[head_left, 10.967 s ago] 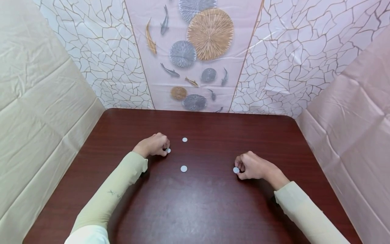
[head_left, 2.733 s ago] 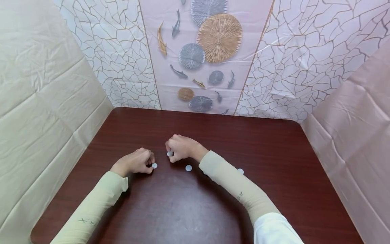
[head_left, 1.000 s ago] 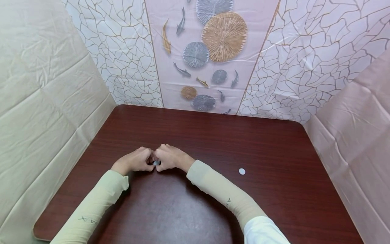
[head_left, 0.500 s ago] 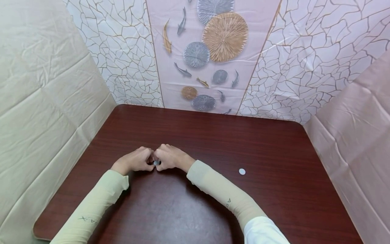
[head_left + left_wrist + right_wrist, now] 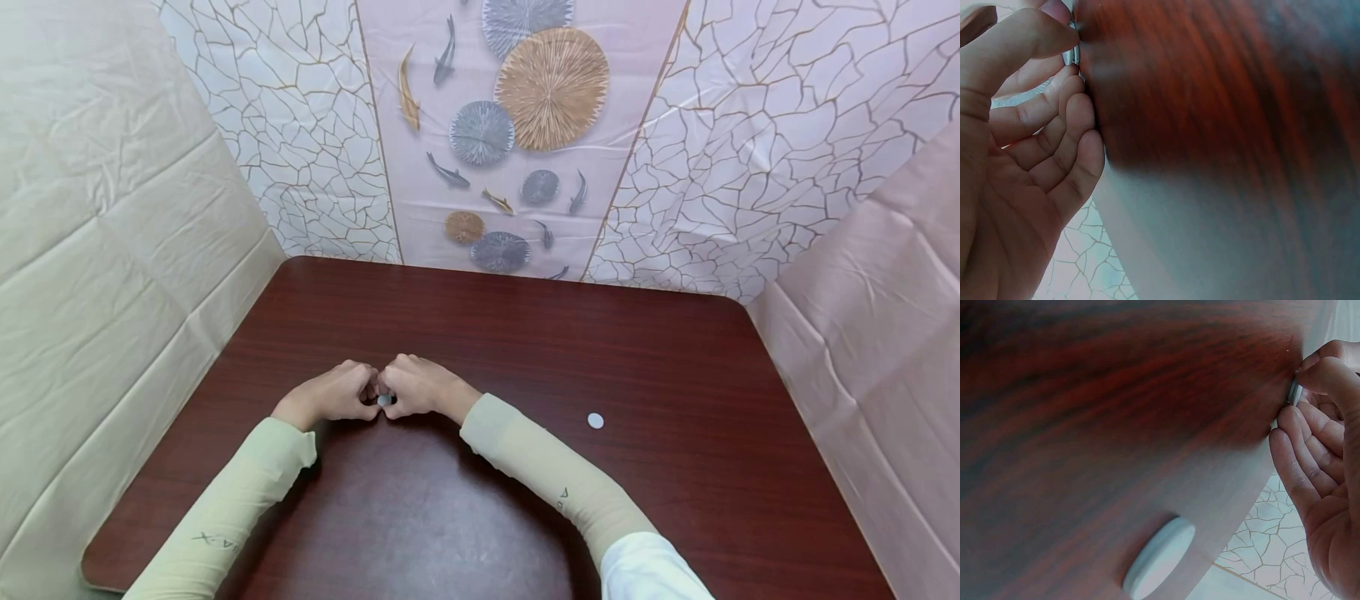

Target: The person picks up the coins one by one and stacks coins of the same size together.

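Observation:
At the left-centre of the table, my left hand (image 5: 333, 396) and right hand (image 5: 420, 387) meet with their fingertips together. Between them is a small white disc (image 5: 384, 401), pinched from both sides by curled fingers and thumbs. In the left wrist view, the disc edge (image 5: 1071, 53) beside the thumb looks doubled, like two thin discs face to face; the fingers partly hide it. The right wrist view has a similar disc edge (image 5: 1295, 390) between thumb and fingertips. Another white disc (image 5: 596, 421) lies flat on the table, right of the right forearm.
The dark red-brown table (image 5: 525, 333) has rounded corners. A white disc (image 5: 1160, 559) lies on it, near the camera in the right wrist view. A patterned cloth (image 5: 480, 208) hangs behind, with plain cloths at the left (image 5: 112, 250) and right (image 5: 862, 333).
Since 2.7 s ago my right hand has moved left and nearer, bringing its disc to the left hand's. The right sleeve now covers where a middle disc lay. Over the last second, both hands stay still.

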The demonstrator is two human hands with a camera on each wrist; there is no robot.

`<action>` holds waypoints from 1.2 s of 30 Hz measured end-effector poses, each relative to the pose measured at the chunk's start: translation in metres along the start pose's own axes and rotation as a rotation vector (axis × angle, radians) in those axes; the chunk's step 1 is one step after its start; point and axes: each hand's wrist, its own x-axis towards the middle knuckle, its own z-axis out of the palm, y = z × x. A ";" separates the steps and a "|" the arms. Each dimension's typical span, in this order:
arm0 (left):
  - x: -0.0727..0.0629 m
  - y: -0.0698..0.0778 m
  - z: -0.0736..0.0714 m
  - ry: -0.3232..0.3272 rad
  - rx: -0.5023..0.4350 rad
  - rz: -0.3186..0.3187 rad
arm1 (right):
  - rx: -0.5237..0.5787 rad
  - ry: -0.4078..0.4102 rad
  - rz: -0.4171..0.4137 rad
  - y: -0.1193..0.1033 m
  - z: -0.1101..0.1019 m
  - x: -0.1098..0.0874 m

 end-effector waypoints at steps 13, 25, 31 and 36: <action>-0.001 0.000 0.001 -0.002 -0.007 -0.005 | 0.003 -0.009 0.002 0.001 0.000 -0.002; -0.001 0.001 0.001 -0.008 -0.011 -0.018 | 0.000 -0.013 -0.009 0.002 0.000 -0.002; -0.001 0.000 0.001 -0.004 -0.007 -0.011 | -0.043 -0.010 -0.025 0.002 0.000 -0.001; -0.001 0.000 0.000 -0.004 -0.007 -0.009 | -0.045 -0.013 -0.025 0.002 -0.001 -0.001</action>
